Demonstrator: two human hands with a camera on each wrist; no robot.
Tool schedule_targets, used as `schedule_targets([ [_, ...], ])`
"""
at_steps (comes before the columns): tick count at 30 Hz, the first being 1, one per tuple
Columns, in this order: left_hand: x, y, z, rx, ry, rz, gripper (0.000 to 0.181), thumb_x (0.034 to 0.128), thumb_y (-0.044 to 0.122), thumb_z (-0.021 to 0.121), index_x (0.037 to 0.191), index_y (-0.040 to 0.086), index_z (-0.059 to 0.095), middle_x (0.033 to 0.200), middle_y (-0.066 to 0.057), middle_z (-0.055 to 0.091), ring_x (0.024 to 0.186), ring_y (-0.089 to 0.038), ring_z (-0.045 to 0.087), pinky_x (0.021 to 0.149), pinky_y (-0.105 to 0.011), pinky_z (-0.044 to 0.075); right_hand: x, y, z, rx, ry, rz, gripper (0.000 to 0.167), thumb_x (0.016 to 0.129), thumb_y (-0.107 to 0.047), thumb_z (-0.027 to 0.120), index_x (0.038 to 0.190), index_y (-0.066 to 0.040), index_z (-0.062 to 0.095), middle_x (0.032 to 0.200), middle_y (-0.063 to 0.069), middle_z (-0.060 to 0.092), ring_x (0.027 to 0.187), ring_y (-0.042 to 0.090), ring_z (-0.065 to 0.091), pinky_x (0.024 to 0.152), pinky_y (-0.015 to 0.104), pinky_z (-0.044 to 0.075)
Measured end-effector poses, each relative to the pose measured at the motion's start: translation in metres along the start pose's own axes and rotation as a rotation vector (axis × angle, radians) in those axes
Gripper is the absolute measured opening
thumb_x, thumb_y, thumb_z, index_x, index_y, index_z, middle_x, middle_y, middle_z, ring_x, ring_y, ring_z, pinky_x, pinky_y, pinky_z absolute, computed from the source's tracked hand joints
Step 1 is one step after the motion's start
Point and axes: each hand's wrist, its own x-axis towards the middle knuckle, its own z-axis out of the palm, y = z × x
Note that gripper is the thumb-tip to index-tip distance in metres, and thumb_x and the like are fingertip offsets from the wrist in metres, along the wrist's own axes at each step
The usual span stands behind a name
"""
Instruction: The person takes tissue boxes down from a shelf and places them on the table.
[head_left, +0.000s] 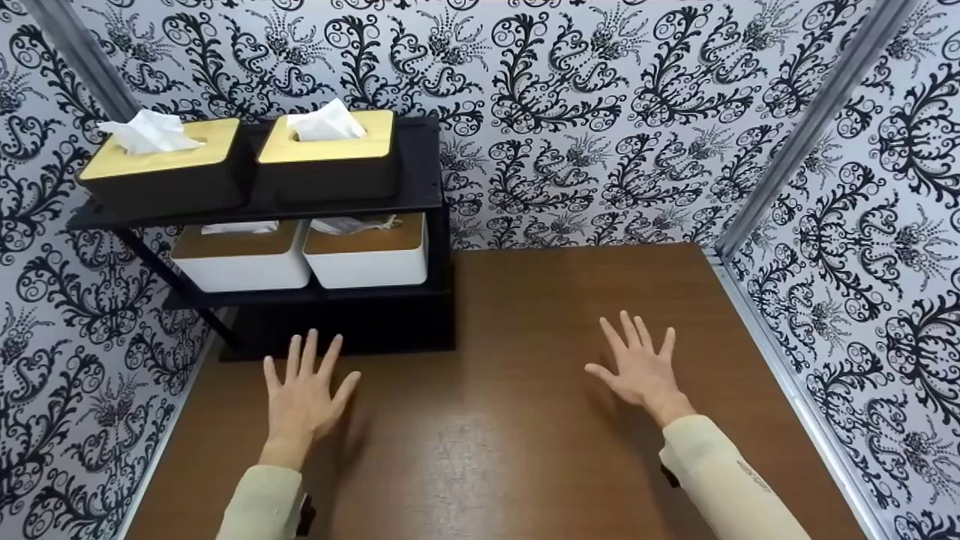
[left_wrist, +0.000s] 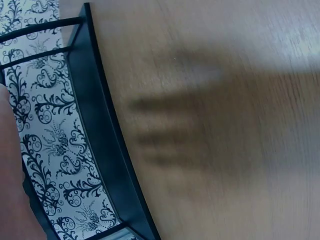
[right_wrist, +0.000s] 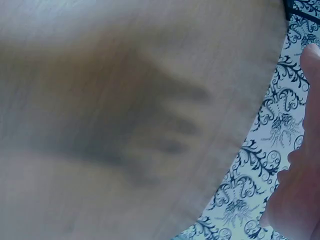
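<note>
My left hand (head_left: pixel 301 401) hovers over the brown table with its fingers spread and straight, just in front of the black shelf (head_left: pixel 337 341). Off to the right, my right hand (head_left: pixel 643 371) is also held above the table, fingers fanned out. Neither hand touches anything. Both cast shadows on the wood. In the left wrist view, part of the left hand (left_wrist: pixel 17 175) shows at the left edge, beside the shelf's dark base. The right wrist view has part of the right hand (right_wrist: pixel 300 165) along its right side.
Two black tissue boxes with light wooden lids, a left one (head_left: pixel 169 180) and a right one (head_left: pixel 330 172), stand on the upper shelf. Below them sit two white boxes, left (head_left: pixel 247 270) and right (head_left: pixel 367 268). Patterned walls and metal rails border the table (head_left: pixel 480 442).
</note>
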Motion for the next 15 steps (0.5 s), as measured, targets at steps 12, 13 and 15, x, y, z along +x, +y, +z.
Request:
schedule_targets([
  [12,-0.007,0.001,-0.002,-0.071,0.036,0.009,0.063,0.0979,0.056,0.042,0.146,0.016,0.044,0.155,-0.018,0.034,0.145,-0.038,0.028,0.118,-0.065,0.012,0.038,-0.058,-0.028,0.019,0.025,-0.095,0.068,0.097,-0.052,0.047,0.151,-0.013,0.034,0.152,0.014,0.041,0.139,0.036,0.039,0.115,0.060,0.026],
  [13,-0.008,0.000,-0.002,-0.075,0.034,0.008,0.062,0.0981,0.055,0.042,0.146,0.015,0.045,0.155,-0.018,0.035,0.145,-0.038,0.028,0.118,-0.065,0.012,0.042,-0.066,-0.030,0.022,0.025,-0.102,0.067,0.097,-0.052,0.046,0.151,-0.013,0.035,0.151,0.013,0.042,0.139,0.035,0.040,0.114,0.058,0.028],
  [15,-0.010,-0.001,-0.002,-0.073,0.027,0.007,0.061,0.0985,0.054,0.042,0.145,0.015,0.046,0.154,-0.019,0.035,0.145,-0.038,0.027,0.118,-0.065,0.012,0.050,-0.081,-0.034,0.026,0.026,-0.119,0.066,0.098,-0.051,0.046,0.150,-0.013,0.036,0.150,0.013,0.043,0.138,0.034,0.041,0.113,0.057,0.032],
])
